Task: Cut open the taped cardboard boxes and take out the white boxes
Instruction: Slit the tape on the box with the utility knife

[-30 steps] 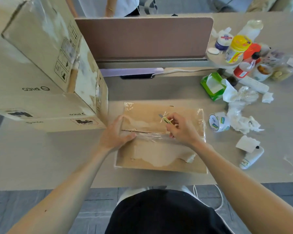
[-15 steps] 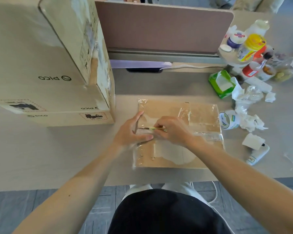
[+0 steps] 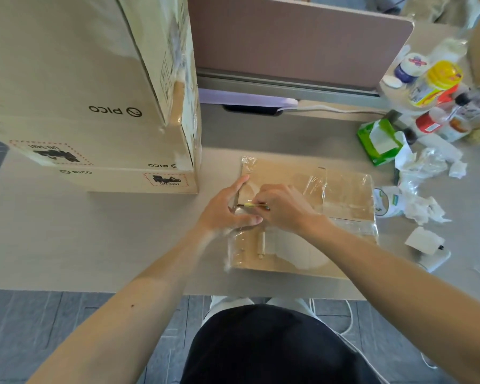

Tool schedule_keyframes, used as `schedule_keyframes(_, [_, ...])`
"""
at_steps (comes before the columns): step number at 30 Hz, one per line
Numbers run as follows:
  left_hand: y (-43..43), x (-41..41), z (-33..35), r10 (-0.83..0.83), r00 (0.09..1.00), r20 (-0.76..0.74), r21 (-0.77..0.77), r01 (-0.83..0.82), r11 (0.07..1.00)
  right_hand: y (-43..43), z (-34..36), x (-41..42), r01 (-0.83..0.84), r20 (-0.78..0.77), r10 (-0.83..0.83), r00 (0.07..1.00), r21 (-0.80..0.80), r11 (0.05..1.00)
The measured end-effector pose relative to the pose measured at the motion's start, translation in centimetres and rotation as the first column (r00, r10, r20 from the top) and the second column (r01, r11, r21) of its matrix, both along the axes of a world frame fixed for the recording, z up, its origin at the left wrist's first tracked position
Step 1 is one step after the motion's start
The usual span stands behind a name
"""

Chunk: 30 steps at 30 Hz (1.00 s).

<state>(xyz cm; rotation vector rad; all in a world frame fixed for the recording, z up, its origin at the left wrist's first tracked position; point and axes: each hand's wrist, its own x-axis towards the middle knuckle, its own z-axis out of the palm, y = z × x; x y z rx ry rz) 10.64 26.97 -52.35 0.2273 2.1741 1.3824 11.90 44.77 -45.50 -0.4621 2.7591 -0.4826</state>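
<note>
Hands at a flat brown cardboard box (image 3: 344, 195) wrapped in clear tape, which is laid on the pale tabletop (image 3: 94, 245) near its front edge. The box's left end is pressed by the left hand (image 3: 227, 212), fingers spread. A small yellow-handled cutter (image 3: 251, 205) is pinched by the right hand (image 3: 286, 212), blade laid on the box top. Large printed cardboard cartons (image 3: 81, 106) are stacked at left.

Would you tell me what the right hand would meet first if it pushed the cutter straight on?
Probably the left hand, pressing the taped box right beyond the tip of the cutter held by the right hand; depth is unclear.
</note>
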Motion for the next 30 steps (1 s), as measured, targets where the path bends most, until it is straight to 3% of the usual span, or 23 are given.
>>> schedule_keyframes(10, [-0.1,0.2,0.1,0.01,1.0,-0.009,0.017,-0.01,1.0,-0.8,2.1,-0.8,-0.102,0.074,0.091,0.993,0.152,0.983])
schedule_keyframes(20, [0.0,0.4,0.6,0.012,1.0,-0.019,0.005,-0.012,1.0,3.4,2.8,0.6,-0.109,0.031,0.105,0.994,0.197,0.974])
schedule_keyframes(30, [0.1,0.2,0.3,0.006,0.999,-0.041,-0.07,-0.009,0.997,10.8,2.5,2.4,-0.067,0.09,0.045,0.995,0.26,0.963])
